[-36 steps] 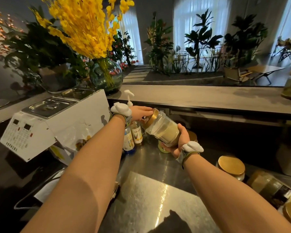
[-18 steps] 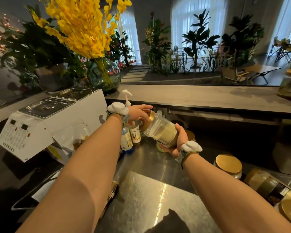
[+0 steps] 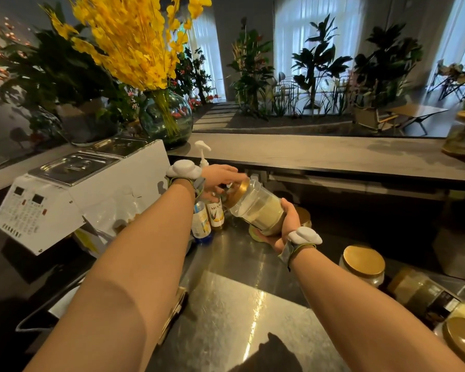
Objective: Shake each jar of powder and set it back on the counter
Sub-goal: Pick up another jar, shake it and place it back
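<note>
A clear jar of pale yellow powder [image 3: 261, 209] with a gold lid is held tilted on its side above the steel counter [image 3: 226, 304]. My right hand [image 3: 285, 226] grips the jar's base from below. My left hand [image 3: 220, 179] has its fingers curled over the gold lid end. Another gold-lidded jar [image 3: 363, 264] stands upright on the counter to the right. A jar of brownish powder [image 3: 424, 294] lies further right, and a gold lid [image 3: 462, 342] shows at the right edge. One more gold lid [image 3: 304, 217] peeks out behind my right hand.
Two syrup bottles [image 3: 212, 214] and a white pump dispenser [image 3: 202, 154] stand just left of the jar. A white warmer with steel lids [image 3: 73, 194] fills the left. A glass vase of yellow flowers [image 3: 167, 119] sits on the raised grey ledge [image 3: 333, 159] behind.
The jar, held in both hands, has dipped a little lower and tilted slightly more; my hands keep the same hold on it.
</note>
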